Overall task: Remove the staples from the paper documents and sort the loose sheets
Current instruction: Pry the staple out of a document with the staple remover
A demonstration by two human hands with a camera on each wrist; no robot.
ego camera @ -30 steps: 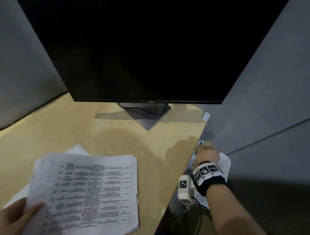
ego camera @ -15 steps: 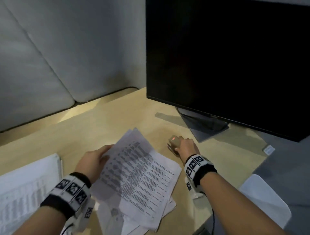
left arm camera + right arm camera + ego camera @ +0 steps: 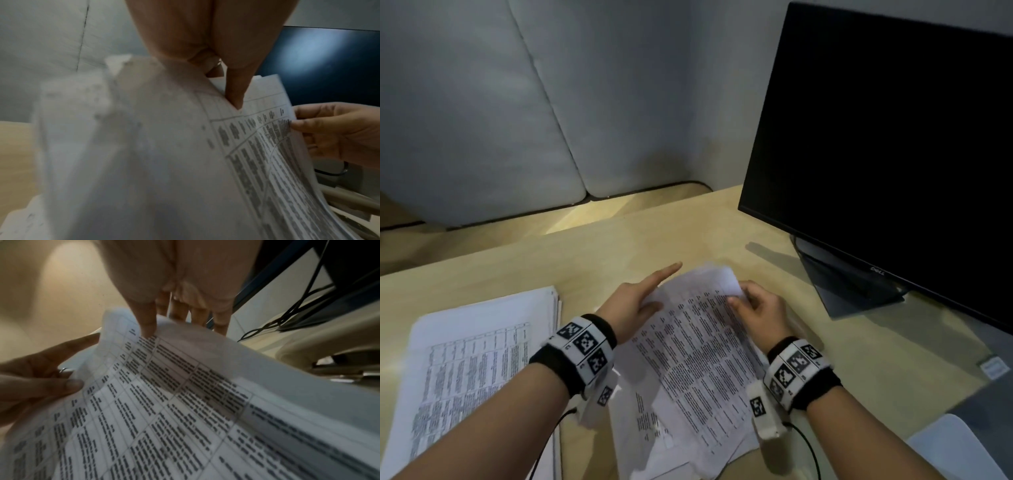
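Note:
A sheaf of printed table sheets [image 3: 698,342] is lifted off the wooden desk between both hands. My left hand [image 3: 635,301] holds its upper left edge, thumb on top and index finger stretched out past the paper. My right hand [image 3: 756,311] pinches the top right corner. In the left wrist view the left thumb [image 3: 234,91] presses the sheets [image 3: 267,154] and the right hand [image 3: 339,129] grips the far edge. In the right wrist view the right thumb [image 3: 147,321] lies on the sheets [image 3: 164,402], and the left hand [image 3: 41,378] pinches them. No staple or tool shows.
More loose sheets [image 3: 647,428] lie under the held sheaf. A thick paper stack [image 3: 476,359] sits at the left. A black monitor [image 3: 893,154] on its stand [image 3: 852,291] fills the right. Grey padded panels [image 3: 517,120] close the back. A white object [image 3: 955,445] is beyond the desk's right edge.
My right hand has left the small object by the monitor stand and taken the sheaf's top right corner. The left hand stays on the left edge, its index finger now stretched out.

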